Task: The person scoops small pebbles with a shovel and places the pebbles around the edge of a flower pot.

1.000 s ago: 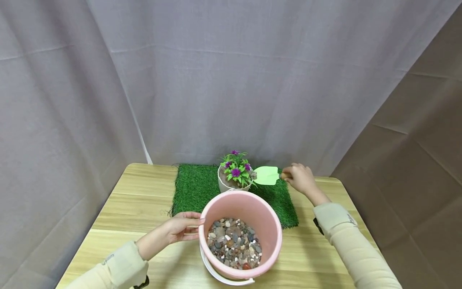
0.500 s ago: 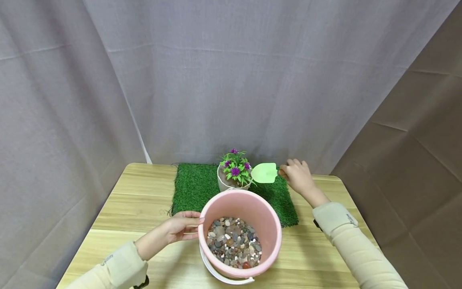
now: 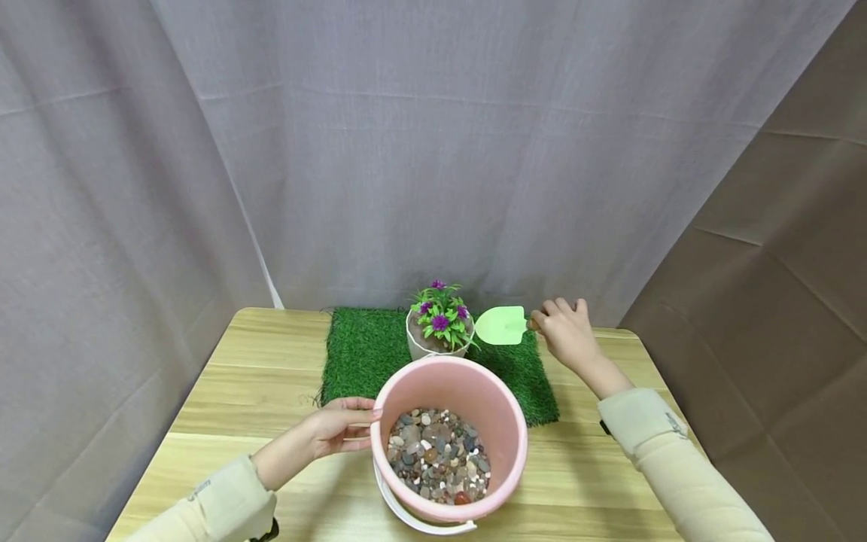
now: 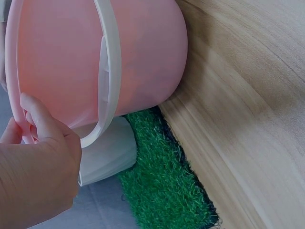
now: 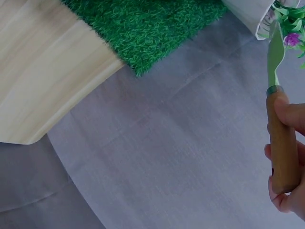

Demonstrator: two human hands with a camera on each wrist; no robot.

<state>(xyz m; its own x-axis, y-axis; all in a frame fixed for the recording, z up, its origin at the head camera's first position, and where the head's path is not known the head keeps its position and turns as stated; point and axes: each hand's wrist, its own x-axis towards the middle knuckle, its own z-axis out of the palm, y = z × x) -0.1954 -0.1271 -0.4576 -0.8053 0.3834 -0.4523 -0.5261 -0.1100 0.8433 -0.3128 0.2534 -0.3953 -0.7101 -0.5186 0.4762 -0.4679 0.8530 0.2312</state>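
Pink bucket (image 3: 450, 384) on bench (image 3: 264, 384), pebbles (image 3: 439, 457) within, rim (image 3: 523, 444) pinched by left hand (image 3: 342, 425); behind bucket, white pot (image 3: 419, 351) of purple flowers (image 3: 439, 323) on green mat (image 3: 366, 346); behind-right of bucket, green trowel (image 3: 501, 325), gripped by right hand (image 3: 567, 331).

Left hand (image 3: 342, 427), 1; right hand (image 3: 567, 335), 1. Cream sleeves (image 3: 226, 497), 2. Garden trowel (image 3: 501, 325), 1. Pink bucket (image 3: 500, 421), 1; white bail handle (image 3: 433, 528), 1. Flowerpot (image 3: 418, 349), 1; purple flowers (image 3: 440, 323), 4 visible. Artificial-grass mat (image 3: 362, 357), 1. Wood-grain table (image 3: 264, 384), 1. Pebbles (image 3: 436, 455) in bucket: dozens, overlapping, exact tally not possible.
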